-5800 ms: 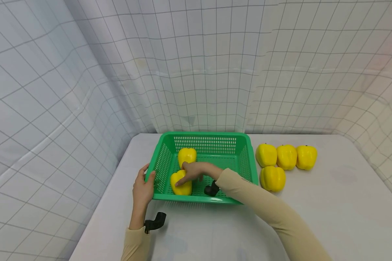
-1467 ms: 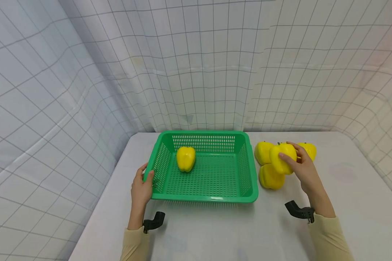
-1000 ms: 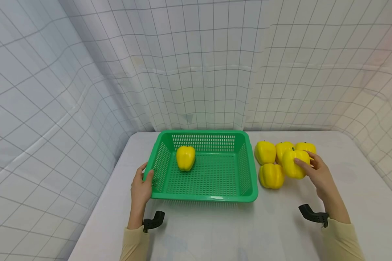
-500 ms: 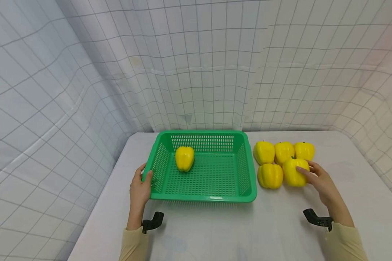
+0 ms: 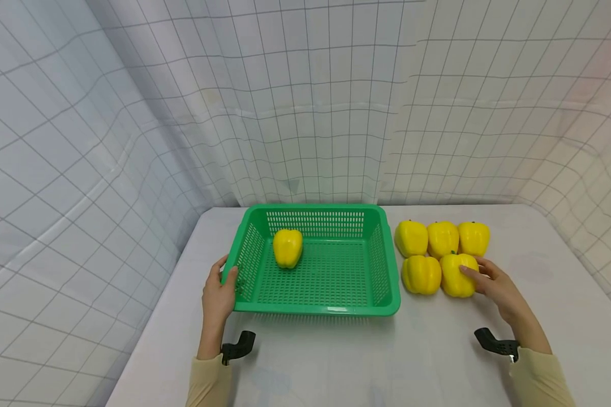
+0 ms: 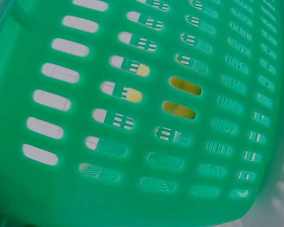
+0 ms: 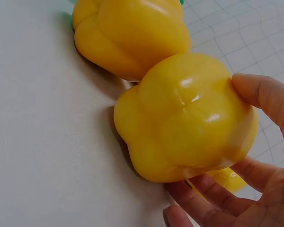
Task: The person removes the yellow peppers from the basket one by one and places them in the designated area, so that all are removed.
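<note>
My right hand (image 5: 496, 285) holds a yellow bell pepper (image 5: 457, 277) between thumb and fingers, low at the table right of the basket. In the right wrist view the held pepper (image 7: 180, 118) touches a neighbouring pepper (image 7: 132, 33). To its left in the head view lies that other pepper (image 5: 421, 275), with a row of three peppers (image 5: 443, 239) behind. My left hand (image 5: 219, 292) grips the left rim of the green plastic basket (image 5: 315, 309), thumb over the edge. One yellow pepper (image 5: 287, 249) sits inside, at the basket's left back. The left wrist view shows the slotted basket wall (image 6: 142, 146).
A white table (image 5: 336, 362) carries everything. Grid-patterned white curtains (image 5: 310, 102) hang behind it and at both sides. A black wrist camera (image 5: 239, 346) is strapped to the left wrist, another black camera (image 5: 495, 342) to the right.
A pepper formerly at the basket's front left was carried out by my right hand to the right-hand group. Over the last second it came down beside the front pepper. The left hand stayed on the rim.
</note>
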Tool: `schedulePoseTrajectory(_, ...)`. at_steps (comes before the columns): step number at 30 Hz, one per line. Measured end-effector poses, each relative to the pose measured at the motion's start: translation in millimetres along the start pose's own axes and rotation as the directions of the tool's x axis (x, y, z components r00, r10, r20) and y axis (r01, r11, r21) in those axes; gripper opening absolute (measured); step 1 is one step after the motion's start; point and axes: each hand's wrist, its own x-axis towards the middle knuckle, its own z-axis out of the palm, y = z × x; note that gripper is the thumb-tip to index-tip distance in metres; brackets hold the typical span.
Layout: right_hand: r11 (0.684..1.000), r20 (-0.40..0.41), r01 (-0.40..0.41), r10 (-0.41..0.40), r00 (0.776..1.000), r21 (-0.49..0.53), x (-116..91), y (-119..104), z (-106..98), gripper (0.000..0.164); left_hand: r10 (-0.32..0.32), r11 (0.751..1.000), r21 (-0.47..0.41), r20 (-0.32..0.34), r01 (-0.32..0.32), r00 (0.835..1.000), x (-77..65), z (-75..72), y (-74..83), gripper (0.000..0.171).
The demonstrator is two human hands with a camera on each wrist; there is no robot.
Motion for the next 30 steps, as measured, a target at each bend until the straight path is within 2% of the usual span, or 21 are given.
schedulePoseTrajectory(7,1.0,0.005,0.001,-0.001,1.0,0.001,2.8,-0.3,1.6,0.087,-0.006,1.0,0.001,0.003,0.006,1.0,-0.1,-0.9,0.8,0.052)
schedulePoseTrajectory(16,0.999,0.014,-0.044,0.044,0.999,0.0,3.1,1.5,3.5,0.091,-0.011,1.0,-0.008,0.008,0.011,1.0,0.6,-0.9,1.8,0.051)
schedulePoseTrajectory(19,1.0,-0.033,-0.026,0.026,0.999,-0.003,2.3,-0.9,4.9,0.093,-0.009,1.0,-0.006,0.002,0.009,1.0,1.4,-0.8,2.0,0.051)
schedulePoseTrajectory(21,1.0,-0.105,-0.014,0.012,0.994,-0.018,1.5,-4.3,6.2,0.094,-0.01,1.0,-0.004,0.003,0.01,1.0,1.4,-0.7,2.3,0.051)
schedulePoseTrajectory(24,1.0,-0.274,-0.01,0.002,0.962,-0.028,1.1,-12.5,9.5,0.087,-0.015,1.0,-0.004,0.01,0.015,1.0,0.4,-0.9,3.1,0.052)
schedulePoseTrajectory(27,1.0,-0.441,-0.012,0.014,0.898,0.006,2.2,-24.4,13.7,0.073,-0.017,1.0,-0.006,0.01,0.017,1.0,-0.2,-0.9,3.2,0.052)
schedulePoseTrajectory(30,0.995,-0.538,0.043,0.014,0.843,0.093,2.1,-38.2,16.9,0.051,-0.02,1.0,-0.01,0.014,0.02,1.0,-0.9,-0.9,2.7,0.052)
